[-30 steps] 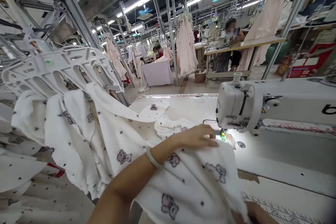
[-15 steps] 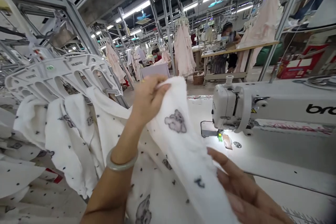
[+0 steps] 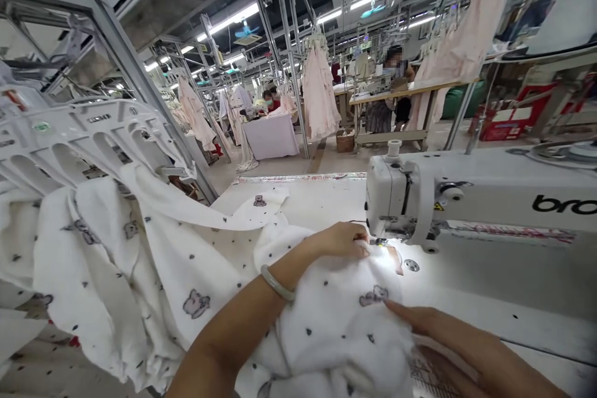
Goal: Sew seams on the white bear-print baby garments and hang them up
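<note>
White fleecy fabric (image 3: 321,311) with grey bears and small dark marks lies bunched over the front of the sewing machine bed. Close to the lit needle area, my left hand (image 3: 347,240) pinches the fabric's far edge, a pale bangle on its wrist. My right hand (image 3: 438,326) rests along the fabric's right side, index finger stretched onto it near a printed bear; its lower fingers are partly hidden. The white sewing machine (image 3: 396,199) stands just beyond both hands. A small orange-brown piece (image 3: 395,259) sits beside the presser foot.
At the left, a white slotted hanger rack (image 3: 84,137) holds several more pieces of the printed fabric (image 3: 102,261). A grey metal post (image 3: 140,68) rises behind it. Farther back are pink garments (image 3: 319,90), a wooden table (image 3: 410,92) and people at other machines.
My left hand has brought the fabric edge down and right, from the air to the needle area. My right hand has stayed low at the right, now lying on the bunched fabric.
</note>
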Available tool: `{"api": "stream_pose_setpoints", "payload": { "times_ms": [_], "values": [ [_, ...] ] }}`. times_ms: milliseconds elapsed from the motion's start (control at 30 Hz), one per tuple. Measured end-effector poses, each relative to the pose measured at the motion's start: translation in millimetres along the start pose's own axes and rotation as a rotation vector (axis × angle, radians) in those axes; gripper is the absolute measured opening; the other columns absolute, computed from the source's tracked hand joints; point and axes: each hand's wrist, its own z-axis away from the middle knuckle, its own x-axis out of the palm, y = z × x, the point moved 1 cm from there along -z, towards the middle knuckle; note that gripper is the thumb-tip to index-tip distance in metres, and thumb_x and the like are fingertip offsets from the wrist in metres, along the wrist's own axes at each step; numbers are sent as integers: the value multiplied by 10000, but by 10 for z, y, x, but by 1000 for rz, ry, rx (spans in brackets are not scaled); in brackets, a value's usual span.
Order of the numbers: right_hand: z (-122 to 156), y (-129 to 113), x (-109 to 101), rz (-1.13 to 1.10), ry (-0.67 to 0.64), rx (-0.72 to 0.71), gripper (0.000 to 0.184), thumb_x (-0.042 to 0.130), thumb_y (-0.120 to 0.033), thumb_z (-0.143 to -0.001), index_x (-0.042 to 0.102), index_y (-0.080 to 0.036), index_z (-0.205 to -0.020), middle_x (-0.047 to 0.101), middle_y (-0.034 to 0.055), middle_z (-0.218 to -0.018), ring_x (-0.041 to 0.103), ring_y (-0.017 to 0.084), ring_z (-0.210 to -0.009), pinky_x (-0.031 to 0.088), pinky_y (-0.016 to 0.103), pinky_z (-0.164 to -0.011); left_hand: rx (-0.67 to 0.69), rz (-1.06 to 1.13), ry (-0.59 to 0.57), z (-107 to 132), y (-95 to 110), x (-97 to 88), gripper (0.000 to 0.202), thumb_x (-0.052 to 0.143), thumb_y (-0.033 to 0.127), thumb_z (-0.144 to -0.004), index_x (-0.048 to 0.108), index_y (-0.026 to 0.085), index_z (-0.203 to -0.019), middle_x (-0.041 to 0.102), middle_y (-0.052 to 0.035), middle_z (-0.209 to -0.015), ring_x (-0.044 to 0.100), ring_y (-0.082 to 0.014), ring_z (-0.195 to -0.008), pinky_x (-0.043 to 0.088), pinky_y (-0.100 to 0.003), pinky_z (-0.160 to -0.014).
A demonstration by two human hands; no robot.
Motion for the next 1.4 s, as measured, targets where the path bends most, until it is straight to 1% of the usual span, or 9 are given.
{"api": "stream_pose_setpoints", "payload": {
  "times_ms": [100, 167, 300, 400, 500, 700, 967, 1267, 1400],
  "values": [
    [-368, 94, -156, 257, -26, -269, 643, 439, -126, -1036, 334, -285, -1650, 756, 79, -1183, 754, 233, -972, 644, 344, -828, -16, 12, 10, -18, -10, 4, 186, 686, 230, -841, 678, 185, -1022, 720, -29, -1115, 663, -202, -955, 500, -262, -778],
    [-573, 169, -196, 446, -10, -454, 625, 442, -43, -957, 467, -210, -1559, 751, 65, -994, 724, 243, -791, 626, 362, -682, -20, 16, 24, -18, -9, 58, 147, 656, 260, -868, 675, 192, -997, 725, -27, -1129, 665, -203, -954, 502, -271, -787],
    [-763, 260, -212, 546, 88, -608, 423, 445, -17, -930, 645, -128, -1286, 746, 149, -1098, 708, 267, -883, 611, 396, -734, -67, 2, 101, 3, 23, 199, 288, 639, 479, -922, 659, 202, -849, 736, -26, -959, 672, -227, -902, 501, -306, -782],
    [-731, 264, -206, 457, 148, -619, 337, 493, -66, -964, 673, -140, -1238, 775, 141, -1113, 729, 255, -955, 625, 377, -821, -86, -49, 164, 58, 58, 256, 259, 641, 463, -928, 684, 216, -866, 736, -21, -912, 681, -233, -914, 493, -308, -801],
    [-631, 224, -177, 423, 145, -604, 357, 514, -66, -978, 676, -176, -1277, 796, 90, -1121, 752, 228, -976, 629, 355, -875, -63, -68, 111, 162, 79, 286, 220, 677, 432, -916, 707, 215, -892, 733, -10, -861, 682, -223, -884, 478, -286, -779],
    [-559, 45, -226, 483, 175, -677, 519, 375, 74, -885, 683, -157, -1233, 813, 43, -1088, 765, 193, -886, 643, 313, -787, -20, 23, 64, 333, 81, 343, 233, 674, 430, -922, 717, 201, -925, 742, -21, -909, 669, -212, -891, 458, -274, -779],
    [-584, 48, -254, 469, 202, -664, 471, 387, 36, -941, 679, -196, -1227, 816, 27, -1086, 764, 185, -870, 636, 288, -777, -56, 154, 86, 353, 135, 277, 122, 636, 304, -860, 690, 198, -834, 651, 29, -778, 601, -165, -785, 421, -245, -700],
    [-503, 178, -134, 437, 117, -624, 511, 396, 28, -944, 654, -174, -1336, 786, 85, -1202, 750, 202, -930, 633, 339, -831, -66, 12, 69, 301, 104, 333, 218, 675, 409, -912, 732, 201, -939, 733, -12, -889, 659, -200, -849, 446, -268, -740],
    [-553, 126, -188, 438, 183, -637, 443, 414, 21, -957, 693, -171, -1243, 806, 57, -1129, 760, 203, -911, 641, 340, -817, -64, -51, 78, 276, 126, 355, 228, 671, 422, -914, 701, 196, -899, 737, -26, -896, 660, -206, -830, 441, -280, -722]
  ]
}}
